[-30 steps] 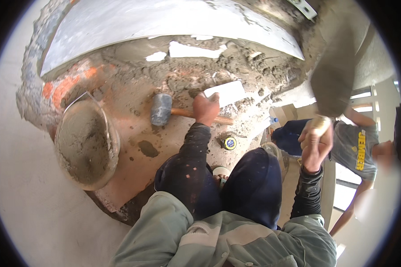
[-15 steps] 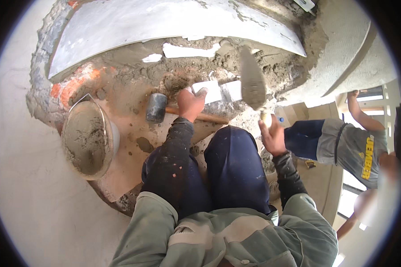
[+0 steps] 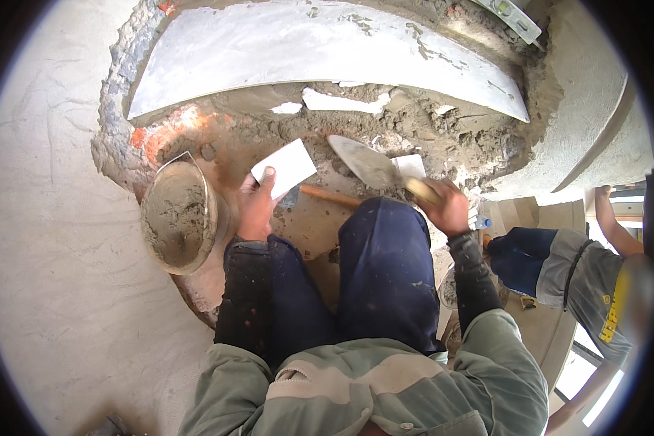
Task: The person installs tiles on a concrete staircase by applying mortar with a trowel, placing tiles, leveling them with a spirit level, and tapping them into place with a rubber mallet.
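My left hand point(image 3: 254, 211) grips a white tile piece point(image 3: 286, 166), its thumb on the upper face, above the rubber mallet's wooden handle point(image 3: 333, 196). The mallet's dark head is mostly hidden behind that hand and the tile. In my right hand point(image 3: 449, 209) is a pointed trowel point(image 3: 365, 163), held by its pale handle, the blade angled up and to the left. Another white tile piece point(image 3: 411, 166) lies behind the trowel, partly covered. To the left of my left hand stands a bucket point(image 3: 219, 221) of grey mortar with a wire handle.
A large pale curved slab point(image 3: 298, 47) spans the far side, with rough mortar point(image 3: 479, 142) along its near edge. White scraps point(image 3: 345, 102) lie in the mortar. A level point(image 3: 512, 18) rests at the far right. Another person point(image 3: 574, 269) stands at right, near a bottle point(image 3: 481, 222).
My left hand has lifted the tile piece and drawn it left, away from the other piece. The trowel has swung from pointing away to pointing left. The whole view has shifted.
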Motion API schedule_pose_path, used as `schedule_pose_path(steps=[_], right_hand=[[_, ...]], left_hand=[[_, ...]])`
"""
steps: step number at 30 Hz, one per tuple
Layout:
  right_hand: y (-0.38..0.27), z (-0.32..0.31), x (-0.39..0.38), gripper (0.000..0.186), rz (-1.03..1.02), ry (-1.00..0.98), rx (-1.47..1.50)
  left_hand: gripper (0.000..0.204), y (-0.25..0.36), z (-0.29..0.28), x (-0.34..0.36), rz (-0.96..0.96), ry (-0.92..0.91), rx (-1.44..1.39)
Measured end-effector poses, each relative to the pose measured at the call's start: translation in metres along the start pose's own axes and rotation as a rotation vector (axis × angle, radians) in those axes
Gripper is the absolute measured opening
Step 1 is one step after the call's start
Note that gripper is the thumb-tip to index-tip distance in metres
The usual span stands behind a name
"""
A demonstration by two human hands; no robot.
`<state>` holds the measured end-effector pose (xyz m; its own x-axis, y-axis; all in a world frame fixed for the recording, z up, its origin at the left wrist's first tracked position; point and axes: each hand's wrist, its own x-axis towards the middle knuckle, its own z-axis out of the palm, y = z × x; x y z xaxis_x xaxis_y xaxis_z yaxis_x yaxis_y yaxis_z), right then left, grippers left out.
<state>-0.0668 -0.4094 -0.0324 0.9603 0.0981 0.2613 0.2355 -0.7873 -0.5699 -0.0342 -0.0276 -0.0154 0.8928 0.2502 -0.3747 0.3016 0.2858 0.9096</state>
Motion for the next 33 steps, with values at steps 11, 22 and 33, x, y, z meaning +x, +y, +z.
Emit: schedule_pose_path(steps=[11,22,33], right_hand=[[0.022,0.064,0.045,0.055,0.395,-0.098,-0.310],[0.028,0.054,0.079,0.025,0.440,0.158,0.622],[0.024,0.093,0.162,0.048,0.552,0.970,0.349]], left_hand=[[0.033,-0.020,-0.039,0.018,0.225,0.251,-0.067],[0.033,-0.013,-0.028,0.018,0.226,0.249,-0.037],[0.037,-0.018,-0.038,0.055,0.105,0.218,-0.005]])
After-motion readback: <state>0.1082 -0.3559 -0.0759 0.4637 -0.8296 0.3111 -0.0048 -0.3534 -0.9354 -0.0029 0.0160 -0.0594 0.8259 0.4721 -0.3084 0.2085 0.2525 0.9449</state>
